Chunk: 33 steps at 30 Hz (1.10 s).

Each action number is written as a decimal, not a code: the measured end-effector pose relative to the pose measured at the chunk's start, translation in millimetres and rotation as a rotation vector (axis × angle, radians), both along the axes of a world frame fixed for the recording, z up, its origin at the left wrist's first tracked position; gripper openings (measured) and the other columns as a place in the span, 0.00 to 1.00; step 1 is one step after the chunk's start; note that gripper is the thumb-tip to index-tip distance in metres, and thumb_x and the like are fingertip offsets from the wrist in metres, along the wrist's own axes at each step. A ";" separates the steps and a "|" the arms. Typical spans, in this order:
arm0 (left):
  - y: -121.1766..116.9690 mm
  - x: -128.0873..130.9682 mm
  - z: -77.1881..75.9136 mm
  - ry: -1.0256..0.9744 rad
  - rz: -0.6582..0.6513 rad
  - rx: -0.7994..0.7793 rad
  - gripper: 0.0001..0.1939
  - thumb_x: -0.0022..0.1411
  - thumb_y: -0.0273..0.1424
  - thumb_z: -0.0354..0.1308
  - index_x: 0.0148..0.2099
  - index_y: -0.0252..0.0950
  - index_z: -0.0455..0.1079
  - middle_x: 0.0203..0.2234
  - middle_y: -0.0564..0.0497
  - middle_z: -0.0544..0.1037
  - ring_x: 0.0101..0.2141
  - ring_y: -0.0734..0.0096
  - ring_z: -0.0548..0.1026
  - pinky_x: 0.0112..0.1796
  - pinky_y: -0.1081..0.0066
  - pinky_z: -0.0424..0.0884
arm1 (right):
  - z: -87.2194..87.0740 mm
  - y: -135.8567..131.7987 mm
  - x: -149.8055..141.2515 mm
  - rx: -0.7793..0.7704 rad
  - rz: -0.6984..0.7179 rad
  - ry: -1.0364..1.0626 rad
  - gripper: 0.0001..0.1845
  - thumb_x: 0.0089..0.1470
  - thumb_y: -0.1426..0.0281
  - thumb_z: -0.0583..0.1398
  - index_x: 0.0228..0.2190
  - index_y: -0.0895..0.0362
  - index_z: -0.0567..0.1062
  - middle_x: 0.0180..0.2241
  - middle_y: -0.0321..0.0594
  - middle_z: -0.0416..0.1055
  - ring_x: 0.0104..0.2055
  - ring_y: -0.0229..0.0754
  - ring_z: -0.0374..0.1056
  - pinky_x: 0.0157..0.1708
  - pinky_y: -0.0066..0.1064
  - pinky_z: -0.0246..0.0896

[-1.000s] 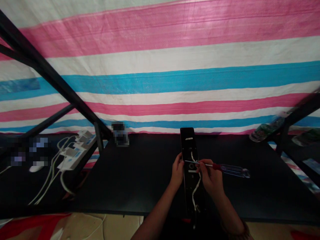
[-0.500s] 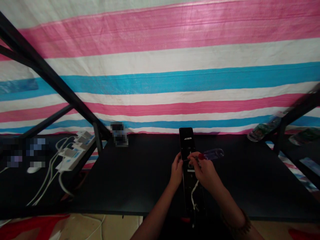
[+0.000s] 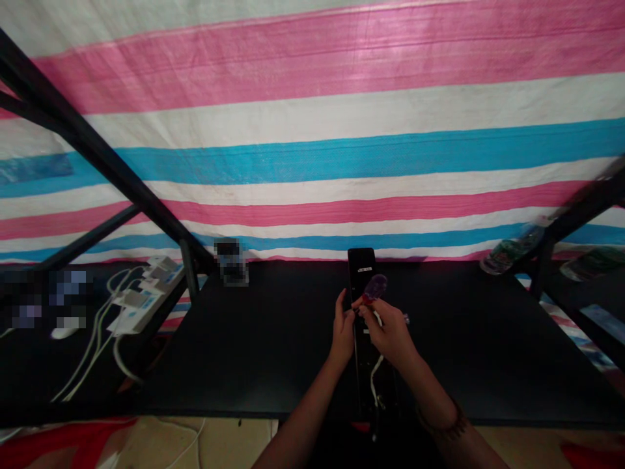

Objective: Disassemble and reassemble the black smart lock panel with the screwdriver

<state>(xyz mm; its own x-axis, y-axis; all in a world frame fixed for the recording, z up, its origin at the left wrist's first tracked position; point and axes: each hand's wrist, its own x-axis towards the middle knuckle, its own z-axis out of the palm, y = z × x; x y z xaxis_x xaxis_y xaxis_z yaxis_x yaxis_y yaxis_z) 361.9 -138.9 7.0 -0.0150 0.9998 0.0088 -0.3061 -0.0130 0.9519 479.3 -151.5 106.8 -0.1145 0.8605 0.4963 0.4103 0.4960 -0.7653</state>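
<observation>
A long black panel [image 3: 364, 365] has its long axis running from the near edge of the surface [image 3: 244, 352] to its far edge. Over it, the right hand [image 3: 390, 331] pinches a screwdriver [image 3: 375, 287], handle toward the far edge. The left hand [image 3: 343, 333] is at the panel's left side; I can't tell its grip.

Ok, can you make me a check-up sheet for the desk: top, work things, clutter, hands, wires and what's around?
Surface: black desk, details hard to see in the dim light.
Work things: long black bar; screwdriver with a purplish handle.
Clutter: tilted bottle, back right; pixelated item, back left.
Hands: left hand at the bar's left edge; right hand holding the screwdriver.
Wires: white cord along the bar; power strip with pale wires, far left.
Surroundings: striped sheet behind; black frame.
</observation>
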 end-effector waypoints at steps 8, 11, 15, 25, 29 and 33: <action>1.7 -0.3 -6.8 0.006 0.007 0.013 0.30 0.66 0.40 0.57 0.68 0.36 0.61 0.55 0.41 0.78 0.58 0.55 0.74 0.60 0.57 0.65 | -7.5 1.0 -5.1 0.070 0.043 0.030 0.10 0.61 0.75 0.58 0.36 0.54 0.79 0.37 0.44 0.79 0.39 0.44 0.78 0.39 0.32 0.74; 2.2 -0.6 -7.7 0.018 0.010 0.004 0.29 0.67 0.40 0.57 0.67 0.38 0.61 0.56 0.42 0.77 0.56 0.55 0.75 0.60 0.57 0.65 | -6.9 0.8 -5.1 0.062 0.029 0.030 0.11 0.63 0.75 0.56 0.38 0.54 0.79 0.38 0.45 0.79 0.40 0.44 0.77 0.40 0.33 0.74; 1.3 -1.1 -0.9 0.025 -0.004 0.002 0.28 0.67 0.40 0.56 0.66 0.39 0.62 0.55 0.44 0.78 0.55 0.56 0.76 0.59 0.58 0.66 | -5.4 1.6 -2.8 0.046 0.003 0.020 0.11 0.63 0.73 0.56 0.41 0.54 0.78 0.37 0.44 0.80 0.40 0.45 0.78 0.41 0.34 0.73; -0.6 -1.6 5.9 0.041 0.012 0.009 0.27 0.67 0.40 0.57 0.65 0.38 0.64 0.56 0.43 0.77 0.56 0.54 0.75 0.59 0.57 0.66 | -21.1 2.0 -4.3 -0.140 -0.052 0.146 0.06 0.59 0.68 0.61 0.35 0.55 0.79 0.28 0.39 0.78 0.28 0.42 0.74 0.30 0.31 0.70; 1.2 -1.6 0.1 0.051 0.024 0.008 0.25 0.67 0.38 0.57 0.64 0.39 0.65 0.59 0.44 0.74 0.60 0.54 0.71 0.62 0.56 0.62 | -11.2 1.0 -0.3 -0.096 0.009 0.099 0.13 0.64 0.69 0.55 0.38 0.55 0.80 0.30 0.40 0.78 0.30 0.41 0.74 0.33 0.31 0.71; 1.2 -0.4 -1.1 0.039 0.003 0.012 0.26 0.68 0.40 0.56 0.65 0.38 0.62 0.57 0.42 0.76 0.57 0.55 0.74 0.60 0.56 0.65 | -11.4 0.6 -1.0 -0.083 0.030 0.104 0.13 0.66 0.69 0.54 0.44 0.55 0.78 0.36 0.44 0.79 0.34 0.41 0.76 0.37 0.32 0.72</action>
<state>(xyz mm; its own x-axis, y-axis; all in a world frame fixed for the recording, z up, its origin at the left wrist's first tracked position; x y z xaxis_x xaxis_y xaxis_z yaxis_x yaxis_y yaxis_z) 361.5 -137.6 5.9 -0.0175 0.9996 0.0218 -0.2691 -0.0257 0.9628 478.2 -151.0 95.4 -0.0924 0.8963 0.4337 0.3124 0.4397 -0.8421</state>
